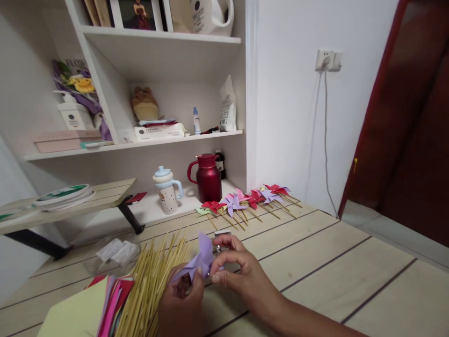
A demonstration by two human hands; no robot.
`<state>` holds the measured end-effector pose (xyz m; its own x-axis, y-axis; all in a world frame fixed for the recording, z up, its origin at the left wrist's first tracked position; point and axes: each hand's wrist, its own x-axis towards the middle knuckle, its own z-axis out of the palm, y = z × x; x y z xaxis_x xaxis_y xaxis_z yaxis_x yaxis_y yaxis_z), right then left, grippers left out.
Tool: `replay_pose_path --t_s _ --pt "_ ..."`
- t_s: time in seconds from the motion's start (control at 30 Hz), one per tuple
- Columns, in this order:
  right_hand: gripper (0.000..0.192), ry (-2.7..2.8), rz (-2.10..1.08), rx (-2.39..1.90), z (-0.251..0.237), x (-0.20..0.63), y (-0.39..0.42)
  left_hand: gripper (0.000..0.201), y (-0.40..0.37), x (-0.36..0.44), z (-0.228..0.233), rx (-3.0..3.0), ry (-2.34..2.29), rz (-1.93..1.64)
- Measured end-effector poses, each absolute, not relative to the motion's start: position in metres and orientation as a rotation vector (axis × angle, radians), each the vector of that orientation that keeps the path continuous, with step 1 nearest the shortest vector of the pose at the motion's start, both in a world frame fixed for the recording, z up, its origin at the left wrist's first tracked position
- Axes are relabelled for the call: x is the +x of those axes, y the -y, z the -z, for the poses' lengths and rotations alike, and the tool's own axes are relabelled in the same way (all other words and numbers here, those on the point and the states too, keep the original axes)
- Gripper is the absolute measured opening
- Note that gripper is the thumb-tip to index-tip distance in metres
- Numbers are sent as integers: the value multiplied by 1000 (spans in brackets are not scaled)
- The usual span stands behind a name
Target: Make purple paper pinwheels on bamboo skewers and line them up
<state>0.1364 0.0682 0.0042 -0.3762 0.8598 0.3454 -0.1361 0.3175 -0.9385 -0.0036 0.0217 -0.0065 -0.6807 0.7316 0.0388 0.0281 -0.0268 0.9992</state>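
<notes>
My left hand (184, 297) is closed on a purple paper pinwheel (202, 255), pinching its folded middle with the thumb on top. At the pinwheel's right side, the thumb and index finger of my right hand (235, 267) are pinched together. A tiny shiny bit shows at those fingertips, too small to name. Beside my left hand lies a large bundle of thin wooden sticks (150, 276). Left of the sticks is a stack of coloured paper sheets (75, 311), pale yellow on top. Partly behind my right hand sits a small grey box (222, 232).
Several finished pinwheels on sticks (254, 199) lie at the table's back edge. Behind stand a red jug (209, 180) and a speckled cup (167, 194). A clear plastic bag (112, 255) lies left, near a small raised stand (115, 192). White shelves (168, 140) rise behind.
</notes>
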Motion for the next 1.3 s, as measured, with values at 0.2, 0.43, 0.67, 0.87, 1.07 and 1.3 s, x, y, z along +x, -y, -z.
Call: replay_pose_path --t_s 0.2,0.43,0.67,0.87,1.07,1.3 --pt "6 1575 -1212 -677 -9 141 -61 25 -17 -5 7 843 -1756 -1679" --pt "7 1572 -1248 -662 -15 148 -61 23 -14 2 13 902 -1617 -1735" --pt "6 1634 -1279 -562 -18 152 -61 25 -9 2 3 1024 -1654 -1741" --pt "9 1710 -1223 -534 -18 152 -60 17 -10 -2 8 1232 -1655 -1723" --pt "8 1701 -1221 -572 -17 153 -60 18 -8 -2 18 1247 -1631 -1690" --pt "6 1664 -1254 -620 -18 153 -58 28 -6 0 19 1167 -1594 -1638"
